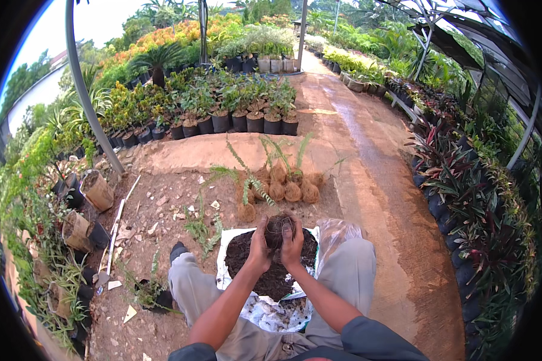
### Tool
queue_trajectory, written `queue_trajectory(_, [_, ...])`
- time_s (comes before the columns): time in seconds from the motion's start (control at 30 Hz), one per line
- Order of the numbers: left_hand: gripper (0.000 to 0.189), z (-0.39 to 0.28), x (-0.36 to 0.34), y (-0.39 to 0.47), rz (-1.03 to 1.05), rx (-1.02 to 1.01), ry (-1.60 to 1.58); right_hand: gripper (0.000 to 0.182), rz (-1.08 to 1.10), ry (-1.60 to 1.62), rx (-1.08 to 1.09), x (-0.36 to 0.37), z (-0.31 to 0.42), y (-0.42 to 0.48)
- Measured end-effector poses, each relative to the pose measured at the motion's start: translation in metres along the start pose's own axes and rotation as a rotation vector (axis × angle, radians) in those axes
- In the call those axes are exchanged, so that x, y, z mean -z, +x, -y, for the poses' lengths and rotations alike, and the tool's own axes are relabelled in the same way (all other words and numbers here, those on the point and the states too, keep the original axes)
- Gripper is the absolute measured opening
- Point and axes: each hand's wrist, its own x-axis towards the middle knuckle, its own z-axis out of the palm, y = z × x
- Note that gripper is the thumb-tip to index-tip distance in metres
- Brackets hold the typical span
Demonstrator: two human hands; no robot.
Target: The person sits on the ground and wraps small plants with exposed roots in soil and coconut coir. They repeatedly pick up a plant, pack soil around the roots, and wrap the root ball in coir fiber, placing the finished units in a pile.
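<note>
Between my cupped palms is a dark root ball of soil (278, 231), with thin roots or fibres straggling over it. My left hand (258, 246) presses its left side and my right hand (293, 243) its right side. A fern frond (259, 188) rises just beyond the ball; whether it grows from it I cannot tell. Directly below my hands, an open white sack (223, 246) holds dark potting soil (246, 257). Just past my hands, several round fibre-wrapped balls (292, 192) sit clustered on the ground, with fern fronds standing up among them.
Clear plastic bags (338, 229) lie by my right knee. Loose ferns (201, 230) and a black-potted plant (162, 298) are on my left. Broken tile pieces (129, 313) litter the dirt. Rows of black-bagged plants (255, 122) stand ahead; reddish-leaved plants (451, 162) line the concrete path's (388, 252) right side.
</note>
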Motion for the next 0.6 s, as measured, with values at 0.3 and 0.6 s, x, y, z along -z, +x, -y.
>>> queue_trajectory(0.3, [0.036,0.021,0.010,0.015,-0.060,-0.250,0.139,0.034,0.067,-0.274,0.399,0.000,0.005,-0.004])
queue_trajectory(0.6, [0.035,0.020,0.013,0.019,0.025,-0.204,0.092,0.030,-0.006,-0.187,0.420,0.005,-0.006,0.000])
